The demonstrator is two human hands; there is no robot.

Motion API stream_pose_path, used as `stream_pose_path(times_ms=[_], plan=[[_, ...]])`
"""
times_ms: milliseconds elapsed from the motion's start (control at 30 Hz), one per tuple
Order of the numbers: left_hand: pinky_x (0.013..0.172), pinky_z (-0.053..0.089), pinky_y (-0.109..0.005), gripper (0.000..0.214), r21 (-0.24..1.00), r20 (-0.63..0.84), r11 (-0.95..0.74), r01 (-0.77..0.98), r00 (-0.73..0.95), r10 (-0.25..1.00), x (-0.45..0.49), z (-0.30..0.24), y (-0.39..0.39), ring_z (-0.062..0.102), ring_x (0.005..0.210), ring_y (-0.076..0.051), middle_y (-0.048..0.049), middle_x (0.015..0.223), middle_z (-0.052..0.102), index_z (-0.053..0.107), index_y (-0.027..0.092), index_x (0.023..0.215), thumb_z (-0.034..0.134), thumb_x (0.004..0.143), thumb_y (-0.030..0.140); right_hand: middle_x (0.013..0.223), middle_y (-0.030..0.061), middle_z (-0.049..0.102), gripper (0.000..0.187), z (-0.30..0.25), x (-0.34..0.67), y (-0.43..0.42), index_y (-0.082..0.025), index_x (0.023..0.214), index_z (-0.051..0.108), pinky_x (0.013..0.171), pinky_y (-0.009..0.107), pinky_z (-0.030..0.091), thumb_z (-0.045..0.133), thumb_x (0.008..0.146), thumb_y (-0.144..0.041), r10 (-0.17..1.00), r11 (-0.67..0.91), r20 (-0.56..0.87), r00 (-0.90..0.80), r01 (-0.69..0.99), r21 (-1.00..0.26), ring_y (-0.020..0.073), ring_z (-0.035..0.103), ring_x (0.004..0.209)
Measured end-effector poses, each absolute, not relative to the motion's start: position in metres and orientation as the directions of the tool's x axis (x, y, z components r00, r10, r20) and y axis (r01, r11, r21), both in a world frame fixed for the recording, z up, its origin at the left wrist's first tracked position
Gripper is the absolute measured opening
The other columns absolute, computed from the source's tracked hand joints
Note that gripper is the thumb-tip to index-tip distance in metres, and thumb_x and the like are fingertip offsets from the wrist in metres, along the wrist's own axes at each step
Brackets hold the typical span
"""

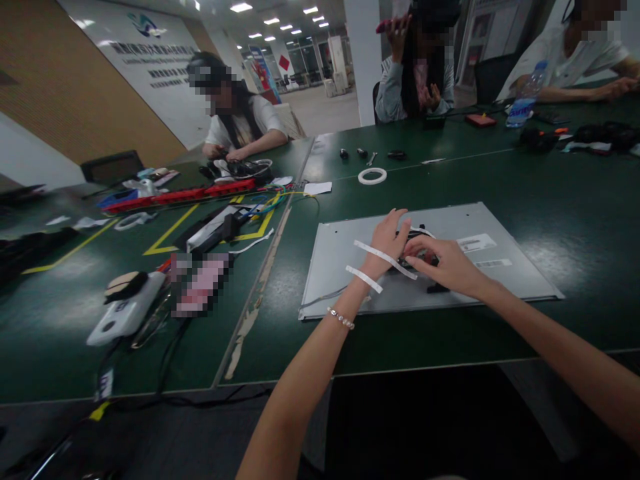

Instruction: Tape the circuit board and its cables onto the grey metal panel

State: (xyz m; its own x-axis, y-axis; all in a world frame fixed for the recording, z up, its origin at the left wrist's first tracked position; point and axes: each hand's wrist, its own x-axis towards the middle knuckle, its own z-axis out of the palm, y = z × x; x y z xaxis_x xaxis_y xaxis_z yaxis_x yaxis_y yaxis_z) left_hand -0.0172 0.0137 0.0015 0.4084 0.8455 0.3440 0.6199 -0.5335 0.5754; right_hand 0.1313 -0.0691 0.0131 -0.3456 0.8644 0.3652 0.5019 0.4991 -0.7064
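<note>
A flat grey metal panel (345, 253) lies on the green table, with a small dark bundle (419, 235), perhaps cable, on its middle. My left hand (389, 240) curls at the left side of this bundle; its hold is partly hidden. Two white strips (364, 279) cling across the left wrist and the back of the hand. From the right, my right hand (447, 263) meets the bundle with thumb and fingers pinched together. What lies in the pinch is too small to name. A black piece (438, 289) rests under the right hand, and a thin grey cable (325, 296) crosses the panel's left corner.
A white tape roll (372, 176), a small wrench (372, 159) and several dark parts lie beyond the panel. At left are a phone (203, 287), a white device (127, 310) and a red power strip (185, 195). Several people sit across the table; a water bottle (526, 100) stands there.
</note>
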Motion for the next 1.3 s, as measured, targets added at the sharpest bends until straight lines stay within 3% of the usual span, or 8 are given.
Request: stream_pose_path(times_ms=[200,333,500,633,800,933,1133,1300], plan=[[0.111,0.036,-0.036,0.044,0.608,0.344,-0.503,0.615,0.367,0.864,-0.021,0.005,0.012,0.043,0.134,-0.02,-0.0094,0.14,0.052,0.047,0.017,0.131,0.026,0.101,0.039,0.087,0.0013,0.065,0.027,0.009,0.129,-0.071,-0.019,0.104,0.055,0.064,0.022,0.042,0.061,0.083,-0.036,0.867,0.453,0.282,-0.41,0.416,-0.789,0.0094,0.055,0.067],[0.111,0.036,-0.035,0.042,0.597,0.363,-0.515,0.616,0.365,0.857,-0.025,0.004,0.016,0.044,0.133,-0.021,-0.0106,0.138,0.053,0.049,0.015,0.129,0.029,0.1,0.037,0.084,0.0017,0.063,0.025,0.009,0.13,-0.071,-0.018,0.102,0.054,0.069,0.024,0.045,0.06,0.085,-0.034,0.877,0.367,0.242,-0.414,0.254,-0.895,0.0109,0.058,0.074],[0.111,0.036,-0.038,0.041,0.567,0.361,-0.502,0.654,0.351,0.864,-0.032,0.002,0.018,0.044,0.133,-0.022,-0.0111,0.137,0.054,0.05,0.015,0.129,0.033,0.099,0.038,0.088,0.0033,0.059,0.024,0.013,0.137,-0.066,-0.016,0.093,0.058,0.07,0.023,0.045,0.061,0.085,-0.038,0.9,0.361,0.3,-0.315,0.159,-0.919,0.011,0.055,0.079],[0.11,0.036,-0.038,0.039,0.572,0.37,-0.494,0.655,0.332,0.868,-0.037,0.003,0.017,0.046,0.131,-0.022,-0.0104,0.136,0.055,0.051,0.016,0.128,0.036,0.098,0.036,0.088,0.0043,0.059,0.028,0.015,0.147,-0.061,-0.015,0.098,0.059,0.068,0.024,0.046,0.061,0.085,-0.04,0.936,0.319,0.288,-0.202,0.142,-0.937,0.0111,0.055,0.077],[0.106,0.04,-0.035,0.036,0.625,0.373,-0.468,0.625,0.288,0.882,-0.043,0.007,0.017,0.053,0.122,-0.021,-0.0113,0.129,0.06,0.053,0.014,0.125,0.038,0.097,0.032,0.092,0.0055,0.061,0.033,0.018,0.177,-0.053,-0.016,0.1,0.065,0.067,0.024,0.045,0.062,0.082,-0.043,0.967,0.12,0.056,-0.247,0.254,-0.96,0.0116,0.054,0.077],[0.106,0.039,-0.036,0.031,0.641,0.418,-0.465,0.611,0.231,0.879,-0.047,0.007,0.019,0.055,0.12,-0.021,-0.011,0.124,0.062,0.057,0.014,0.119,0.042,0.096,0.027,0.089,0.0051,0.059,0.038,0.022,0.203,-0.052,-0.016,0.101,0.068,0.065,0.022,0.04,0.064,0.08,-0.048,0.912,-0.011,-0.149,-0.383,0.341,-0.94,0.0098,0.05,0.074],[0.095,0.047,-0.034,0.026,0.663,0.47,-0.523,0.536,0.246,0.848,-0.048,0.008,0.018,0.057,0.114,-0.02,-0.0102,0.121,0.063,0.059,0.016,0.115,0.043,0.095,0.024,0.079,0.0032,0.052,0.04,0.025,0.216,-0.055,-0.016,0.102,0.066,0.059,0.021,0.032,0.061,0.082,-0.051,0.803,-0.023,-0.257,-0.537,0.403,-0.915,0.0082,0.043,0.068],[0.077,0.05,-0.026,0.025,0.647,0.467,-0.617,0.449,0.407,0.785,-0.041,0.014,0.007,0.062,0.095,-0.015,-0.0079,0.109,0.066,0.06,0.017,0.113,0.044,0.093,0.021,0.087,0.0038,0.053,0.036,0.019,0.222,-0.051,-0.017,0.099,0.065,0.064,0.023,0.035,0.055,0.085,-0.048,0.801,0.001,-0.303,-0.517,0.507,-0.862,0.0094,0.045,0.072]])
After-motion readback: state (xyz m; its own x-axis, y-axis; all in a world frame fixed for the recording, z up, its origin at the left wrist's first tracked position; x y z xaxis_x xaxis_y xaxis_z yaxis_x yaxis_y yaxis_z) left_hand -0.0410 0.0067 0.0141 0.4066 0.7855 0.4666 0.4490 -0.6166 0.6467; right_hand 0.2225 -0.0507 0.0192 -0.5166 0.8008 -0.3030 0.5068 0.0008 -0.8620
